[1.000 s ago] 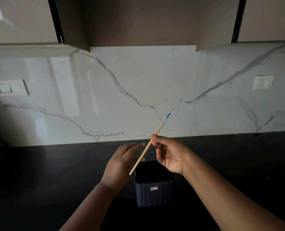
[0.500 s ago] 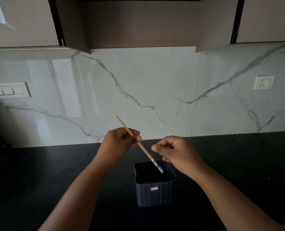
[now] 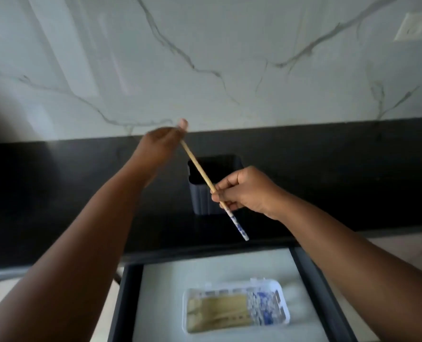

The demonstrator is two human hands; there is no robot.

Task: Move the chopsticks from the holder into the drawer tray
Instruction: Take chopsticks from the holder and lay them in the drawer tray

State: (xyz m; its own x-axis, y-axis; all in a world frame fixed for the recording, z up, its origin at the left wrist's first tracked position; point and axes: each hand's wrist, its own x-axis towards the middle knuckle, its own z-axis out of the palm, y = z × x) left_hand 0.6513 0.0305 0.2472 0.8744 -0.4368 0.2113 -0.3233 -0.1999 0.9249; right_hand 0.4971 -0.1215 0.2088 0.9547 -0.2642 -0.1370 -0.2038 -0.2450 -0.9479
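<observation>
- The left hand (image 3: 159,146) was raised over the far part of the black worktop (image 3: 56,193), its fingers pinching the bare wooden end of a single chopstick (image 3: 213,190).
- The right hand (image 3: 244,191) gripped the same chopstick lower down, fingers curled round the shaft just above its blue-and-white patterned end.
- The chopstick slanted from the far left down to the near right, crossing in front of the holder (image 3: 213,183); its patterned tip hung in the air above the worktop's near edge, touching nothing.
- The holder, a dark ribbed square tub, stood upright on the worktop near the marble-veined backsplash (image 3: 229,58); its inside looked dark, and its contents could not be told.
- Below the worktop's near edge a dark-framed drawer (image 3: 311,280) stood open, with a pale liner.
- In the drawer lay a white plastic tray (image 3: 282,299), lengthwise left to right, holding several chopsticks (image 3: 219,312) laid flat, patterned ends to the right.
- A white wall socket (image 3: 413,27) sat at the far right of the backsplash.
</observation>
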